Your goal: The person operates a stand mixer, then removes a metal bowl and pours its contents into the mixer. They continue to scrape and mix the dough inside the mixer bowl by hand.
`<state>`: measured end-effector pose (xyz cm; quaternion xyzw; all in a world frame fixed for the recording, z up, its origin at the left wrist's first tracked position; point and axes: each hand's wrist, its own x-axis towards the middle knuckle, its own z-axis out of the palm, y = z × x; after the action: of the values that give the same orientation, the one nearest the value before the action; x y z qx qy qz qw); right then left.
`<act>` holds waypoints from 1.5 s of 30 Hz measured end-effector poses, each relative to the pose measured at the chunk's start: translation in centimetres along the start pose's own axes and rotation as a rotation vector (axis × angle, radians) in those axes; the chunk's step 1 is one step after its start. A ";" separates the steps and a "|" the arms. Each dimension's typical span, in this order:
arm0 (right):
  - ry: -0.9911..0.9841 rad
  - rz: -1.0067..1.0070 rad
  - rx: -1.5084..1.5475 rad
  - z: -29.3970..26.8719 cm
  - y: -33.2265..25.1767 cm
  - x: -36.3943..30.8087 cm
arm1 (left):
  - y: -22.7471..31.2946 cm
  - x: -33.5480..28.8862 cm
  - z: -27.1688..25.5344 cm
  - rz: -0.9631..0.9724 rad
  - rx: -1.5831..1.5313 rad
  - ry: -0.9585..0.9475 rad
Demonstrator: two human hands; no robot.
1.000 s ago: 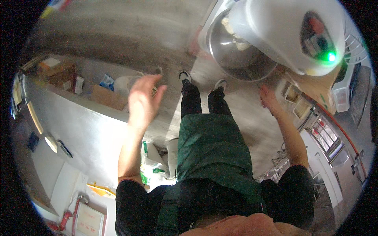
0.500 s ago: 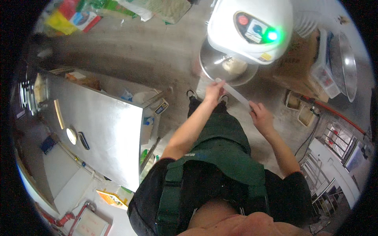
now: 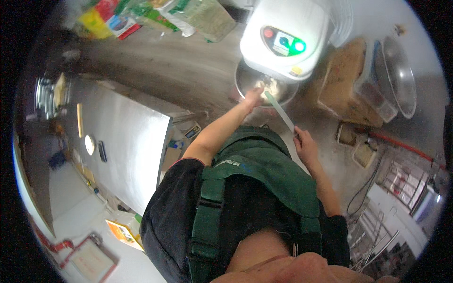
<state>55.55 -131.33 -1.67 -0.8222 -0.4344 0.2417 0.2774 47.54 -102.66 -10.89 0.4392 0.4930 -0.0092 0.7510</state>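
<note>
My right hand is closed on the handle end of a long, flat, pale spatula. Its greenish-white tip points into a steel mixing bowl, next to the pale dough lying inside. At the bowl's near rim, my left hand reaches in beside the dough with its fingers stretched out; whether the fingertips touch the dough cannot be made out. Above the bowl stands the white mixer head, with a red button, a dial and a glowing green light; it hides the bowl's far side.
A steel-topped table on my left carries a round pale item, a dark oblong item and a wooden stick. Right of the mixer are a cardboard box, a clear plastic tub and a big steel bowl.
My left hand has left the spatula's tip and moved over the bowl's rim toward the dough. The spatula's tip now reaches into the bowl. The whole view has shifted.
</note>
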 end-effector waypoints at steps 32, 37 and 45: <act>-0.158 0.118 0.381 14.8 -2.4 9.9 | -15.5 -26.1 -56.3 0.377 -1.189 1.047; -0.041 0.294 0.419 17.8 -2.2 5.6 | -20.3 -33.2 -69.3 0.522 -0.950 1.158; 0.132 0.579 0.253 15.2 -2.3 -1.3 | -18.7 -28.0 -70.5 0.292 -0.921 1.148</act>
<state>43.86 -127.61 -10.99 -0.8845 -0.1302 0.3089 0.3244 -26.84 -78.71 -11.17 0.0773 0.6978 0.5285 0.4773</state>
